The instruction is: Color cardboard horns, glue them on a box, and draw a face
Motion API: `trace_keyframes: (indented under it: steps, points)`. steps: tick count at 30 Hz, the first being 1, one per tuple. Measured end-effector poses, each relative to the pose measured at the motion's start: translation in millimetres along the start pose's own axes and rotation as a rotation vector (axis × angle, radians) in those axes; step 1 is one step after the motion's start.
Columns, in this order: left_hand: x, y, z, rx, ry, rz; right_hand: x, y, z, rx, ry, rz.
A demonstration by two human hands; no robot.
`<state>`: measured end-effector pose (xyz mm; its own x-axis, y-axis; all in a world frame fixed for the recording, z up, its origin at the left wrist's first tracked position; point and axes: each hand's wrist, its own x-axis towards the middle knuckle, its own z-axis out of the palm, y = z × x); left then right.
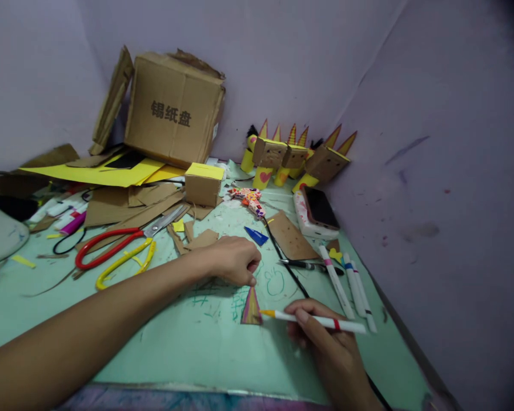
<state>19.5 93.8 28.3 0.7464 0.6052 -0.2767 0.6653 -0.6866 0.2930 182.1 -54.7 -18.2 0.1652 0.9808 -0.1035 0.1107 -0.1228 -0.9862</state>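
A small brown cardboard triangle (252,308) with purple-red edges and yellowish colouring lies flat on the light green table cover. At its top point rests my left hand (233,260), fingers curled, with a fingertip pressing the tip down. My right hand (325,342) grips a white marker pen (325,321) with a red band and an orange-yellow nib. The nib is at the triangle's lower right edge; whether it touches is hard to tell. Green doodles surround the triangle on the cover. A blue scrap (256,236) lies just beyond my left hand.
Red-and-yellow-handled scissors (128,245) lie at left near cardboard scraps. Behind stand a cardboard box (173,108), a small yellow-topped box (203,185) and several horned cardboard figures (282,154). On the right are a phone (321,206), a black pen (306,264) and several markers (337,281).
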Motion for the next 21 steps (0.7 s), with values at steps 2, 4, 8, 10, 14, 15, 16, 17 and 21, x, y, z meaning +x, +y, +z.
trace_keyframes:
  steps: [2,4,8,10,14,15,16,17,21]
  points:
    - [0.1,0.1,0.1,-0.001,0.001,-0.001,-0.2,-2.2,2.7,-0.077,0.0,-0.027]
    - [0.1,-0.1,0.3,-0.003,0.004,0.0,-1.2,-4.8,4.7,-0.152,-0.014,-0.049]
    - [0.1,-1.3,1.2,-0.005,0.009,0.005,-3.1,-6.4,3.1,-0.202,-0.048,-0.08]
    - [0.4,-1.9,1.7,-0.007,0.007,0.008,-3.3,-5.6,1.1,-0.163,-0.053,-0.074]
    - [0.4,-2.1,1.9,-0.009,0.003,0.009,-2.7,-5.1,2.0,-0.13,-0.009,-0.03]
    - [0.4,-2.0,1.8,-0.009,0.002,0.008,-2.7,-5.6,3.1,-0.145,-0.004,-0.038]
    - [0.3,-1.9,1.7,-0.009,0.002,0.008,-2.8,-6.2,4.1,-0.166,-0.005,-0.054]
    - [0.2,-1.7,1.6,-0.008,0.002,0.007,-2.9,-6.8,4.9,-0.186,-0.012,-0.074]
    - [0.0,-1.3,0.8,-0.007,0.001,0.006,-3.7,-7.7,4.0,-0.219,-0.041,-0.094]
